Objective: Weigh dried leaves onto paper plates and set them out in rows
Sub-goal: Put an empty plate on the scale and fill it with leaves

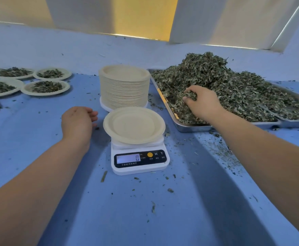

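My right hand [201, 102] is curled around a clump of dried leaves [225, 82] in the tray [189, 126]. The empty plate [134, 125], on the scale [140, 162] reading 0, lies to that hand's left and nearer me. My left hand [77, 119] is loose and holds nothing, just left of the plate.

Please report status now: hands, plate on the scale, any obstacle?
Right hand gripping dried leaves in the tray. Left hand holds nothing, beside the scale. Plate on scale empty, display reads 0. Nothing in the way.
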Demonstrator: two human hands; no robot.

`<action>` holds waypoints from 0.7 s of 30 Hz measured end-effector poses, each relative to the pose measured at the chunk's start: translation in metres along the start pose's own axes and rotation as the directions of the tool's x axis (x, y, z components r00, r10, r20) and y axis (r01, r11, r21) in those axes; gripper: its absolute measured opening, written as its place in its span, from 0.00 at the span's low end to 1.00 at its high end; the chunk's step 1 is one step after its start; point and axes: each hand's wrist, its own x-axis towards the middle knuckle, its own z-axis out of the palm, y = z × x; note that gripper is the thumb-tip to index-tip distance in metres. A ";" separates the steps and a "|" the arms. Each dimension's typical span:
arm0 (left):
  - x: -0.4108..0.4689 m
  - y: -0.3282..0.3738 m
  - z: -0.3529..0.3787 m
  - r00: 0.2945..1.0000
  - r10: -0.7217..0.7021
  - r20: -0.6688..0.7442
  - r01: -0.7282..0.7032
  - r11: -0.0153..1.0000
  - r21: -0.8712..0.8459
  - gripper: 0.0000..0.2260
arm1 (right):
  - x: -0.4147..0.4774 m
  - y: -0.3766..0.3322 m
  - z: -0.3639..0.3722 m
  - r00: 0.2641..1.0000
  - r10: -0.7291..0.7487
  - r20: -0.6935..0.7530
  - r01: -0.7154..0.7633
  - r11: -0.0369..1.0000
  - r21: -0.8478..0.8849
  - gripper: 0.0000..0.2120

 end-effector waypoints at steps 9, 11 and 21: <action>-0.052 -0.009 -0.015 0.993 0.109 -0.032 -0.110 0.994 -0.026 0.11 | -0.016 -0.027 -0.004 0.997 -0.020 -0.077 0.027 0.996 0.085 0.14; -0.053 -0.008 -0.016 0.991 0.130 -0.016 -0.130 0.992 -0.003 0.11 | -0.019 -0.049 -0.010 0.982 -0.102 -0.157 0.119 0.987 0.105 0.13; -0.058 -0.006 -0.013 0.989 0.143 0.044 -0.147 0.985 0.093 0.11 | -0.051 -0.155 -0.003 0.850 -0.493 0.185 0.461 0.866 0.192 0.13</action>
